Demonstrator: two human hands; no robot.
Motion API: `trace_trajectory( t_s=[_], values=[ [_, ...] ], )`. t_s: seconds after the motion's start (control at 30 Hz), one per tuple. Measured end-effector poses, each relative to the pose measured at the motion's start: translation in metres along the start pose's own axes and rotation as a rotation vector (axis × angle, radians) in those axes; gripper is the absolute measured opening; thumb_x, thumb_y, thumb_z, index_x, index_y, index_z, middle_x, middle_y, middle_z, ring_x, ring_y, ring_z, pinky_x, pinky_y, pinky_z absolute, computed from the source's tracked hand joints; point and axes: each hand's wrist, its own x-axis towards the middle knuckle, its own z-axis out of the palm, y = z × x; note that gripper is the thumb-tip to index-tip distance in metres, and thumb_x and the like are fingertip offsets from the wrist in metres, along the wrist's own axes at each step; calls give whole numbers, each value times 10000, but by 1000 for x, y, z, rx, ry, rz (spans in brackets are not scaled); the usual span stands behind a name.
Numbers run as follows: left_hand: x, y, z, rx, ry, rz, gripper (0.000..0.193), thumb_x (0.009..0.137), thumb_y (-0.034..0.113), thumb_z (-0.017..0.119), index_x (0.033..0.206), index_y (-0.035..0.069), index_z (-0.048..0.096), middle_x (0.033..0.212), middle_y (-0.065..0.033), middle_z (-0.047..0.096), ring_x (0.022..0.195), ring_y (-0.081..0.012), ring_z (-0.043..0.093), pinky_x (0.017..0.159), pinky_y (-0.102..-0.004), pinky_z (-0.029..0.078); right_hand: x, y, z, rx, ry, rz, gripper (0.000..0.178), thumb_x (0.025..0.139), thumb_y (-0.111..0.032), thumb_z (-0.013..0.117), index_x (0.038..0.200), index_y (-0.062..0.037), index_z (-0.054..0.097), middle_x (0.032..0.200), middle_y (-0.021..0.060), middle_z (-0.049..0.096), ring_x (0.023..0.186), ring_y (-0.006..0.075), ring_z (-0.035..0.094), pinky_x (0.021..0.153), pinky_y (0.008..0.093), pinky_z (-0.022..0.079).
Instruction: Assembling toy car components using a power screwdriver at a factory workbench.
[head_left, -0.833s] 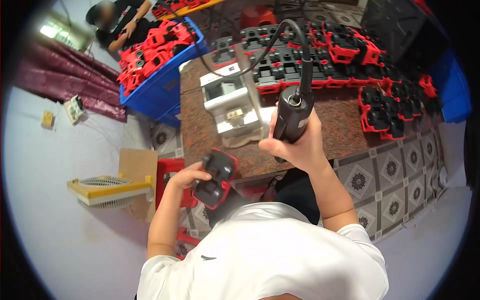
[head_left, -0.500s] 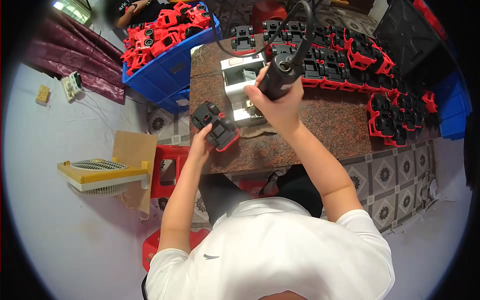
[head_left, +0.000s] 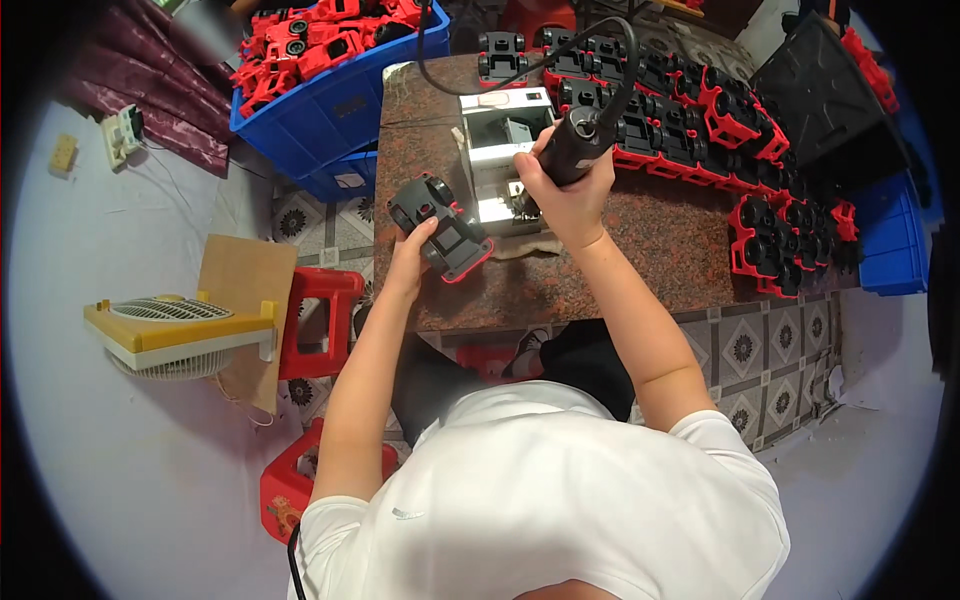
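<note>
Pale wall [head_left: 110, 450], purple curtain [head_left: 150, 90], patterned tile floor [head_left: 742, 348], speckled stone-topped table [head_left: 650, 235], red plastic stools [head_left: 280, 490]

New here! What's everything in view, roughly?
table: 1, speckled reddish-brown, centre
toy car: 1, black and red, in left hand
corded tool: 1, black, in right hand
boxy device: 1, white, on table
upturned toy cars: many, black and red, on table
blue bins: at least two, blue, left and right
red toys: many, mostly red, in left bin
stools: at least two, red, left of table
fan: 1, yellow and white, at left
board: 1, brown, beside fan
curtain: 1, purple, upper left
floor tiles: many, grey, around table
shirt: 1, white, bottom centre
left hand: 1, bare, holding car
right hand: 1, bare, holding tool
</note>
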Motion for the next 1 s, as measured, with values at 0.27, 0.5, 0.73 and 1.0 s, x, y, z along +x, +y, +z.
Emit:
trace_trajectory(
  t_s=[0.27,0.5,0.73,1.0],
  values=[
    [-7,8,11,-5,26,14,523,817,315,636,1240,77,440,1126,-83,567,1002,-193,584,828,-348,499,4,0,0,-24,6,-38,459,686,4,749,1038,-27,455,795,-9,543,655,55,520,576,206,440],
    [-2,3,2,-20,-5,3,546,809,297,644,1264,101,416,1144,-72,551,1017,-190,576,839,-346,491,3,-2,2,-16,-51,-17,401,712,95,672,1025,-28,455,839,37,576,695,78,540,631,231,470],
    [4,-1,-4,-5,-35,-35,587,798,307,652,1282,107,389,1148,-70,546,1027,-186,568,822,-350,495,3,-1,3,-64,-119,-13,407,726,90,670,1064,-2,464,805,39,580,656,87,551,585,232,474],
    [-4,5,6,21,4,0,627,778,314,672,1290,134,359,1176,-73,517,1033,-192,550,824,-356,481,3,-41,25,239,-139,194,370,714,48,706,1007,-9,486,722,18,584,629,72,565,581,208,473]
  ],
)
